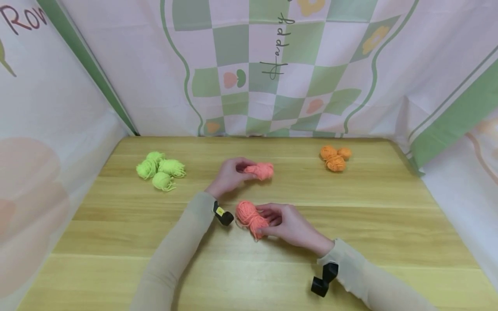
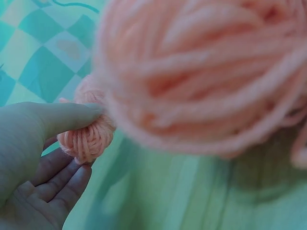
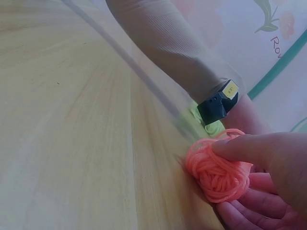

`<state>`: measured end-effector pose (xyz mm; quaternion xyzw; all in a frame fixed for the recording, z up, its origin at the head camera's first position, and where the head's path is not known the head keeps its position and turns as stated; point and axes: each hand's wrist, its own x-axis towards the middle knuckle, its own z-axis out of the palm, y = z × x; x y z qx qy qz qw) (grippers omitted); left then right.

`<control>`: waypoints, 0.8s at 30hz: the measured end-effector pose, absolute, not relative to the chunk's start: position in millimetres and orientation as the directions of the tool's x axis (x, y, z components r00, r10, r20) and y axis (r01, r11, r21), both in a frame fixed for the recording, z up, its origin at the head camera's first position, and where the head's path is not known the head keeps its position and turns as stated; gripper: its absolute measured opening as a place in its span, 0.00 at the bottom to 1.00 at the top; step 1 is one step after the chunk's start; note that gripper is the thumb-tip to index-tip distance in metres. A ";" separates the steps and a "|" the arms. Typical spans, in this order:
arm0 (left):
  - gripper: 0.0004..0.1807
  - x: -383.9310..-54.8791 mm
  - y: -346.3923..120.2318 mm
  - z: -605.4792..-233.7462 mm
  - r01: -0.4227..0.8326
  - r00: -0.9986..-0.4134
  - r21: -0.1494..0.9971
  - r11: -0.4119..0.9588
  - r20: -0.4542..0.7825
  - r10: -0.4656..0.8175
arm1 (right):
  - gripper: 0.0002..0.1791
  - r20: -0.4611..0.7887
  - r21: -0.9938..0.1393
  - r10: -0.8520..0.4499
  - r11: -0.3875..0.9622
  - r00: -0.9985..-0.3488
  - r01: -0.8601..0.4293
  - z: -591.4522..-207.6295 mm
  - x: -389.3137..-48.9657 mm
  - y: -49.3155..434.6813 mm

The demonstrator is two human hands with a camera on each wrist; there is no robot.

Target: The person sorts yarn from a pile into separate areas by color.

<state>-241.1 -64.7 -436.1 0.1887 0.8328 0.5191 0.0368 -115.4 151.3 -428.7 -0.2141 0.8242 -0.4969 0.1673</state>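
Toward the back middle of the wooden table point(image 1: 381, 207), my left hand point(image 1: 229, 175) pinches a small coral-pink yarn bundle point(image 1: 263, 171) between thumb and fingers. In the left wrist view its thumb lies across that bundle point(image 2: 88, 141). Closer to me, my right hand point(image 1: 292, 224) grips a second coral-pink yarn bundle point(image 1: 250, 216), with a rounded end pointing away to the left. The right wrist view has the thumb on top of this yarn point(image 3: 218, 175) and fingers beneath. Large, blurred pink yarn point(image 2: 206, 81) fills the upper right of the left wrist view.
Several lime-green yarn balls point(image 1: 169, 167) are clustered at the back left of the table. An orange yarn cluster point(image 1: 335, 162) lies at the back right. A patterned cloth point(image 1: 233, 47) hangs behind the table and along both sides.
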 end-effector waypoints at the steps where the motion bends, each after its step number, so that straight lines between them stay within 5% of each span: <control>1: 0.20 -241.6 -65.7 -436.0 0.276 -0.927 0.878 0.391 0.136 0.348 | 0.33 -0.064 -0.891 -0.519 0.415 -0.852 -0.185 -428.8 -115.4 151.3; 24: 0.21 -256.8 -94.9 -437.9 0.234 -0.958 0.894 0.381 0.145 0.248 | 0.33 -0.087 -0.890 -0.511 0.426 -0.855 -0.163 -429.8 -114.8 152.0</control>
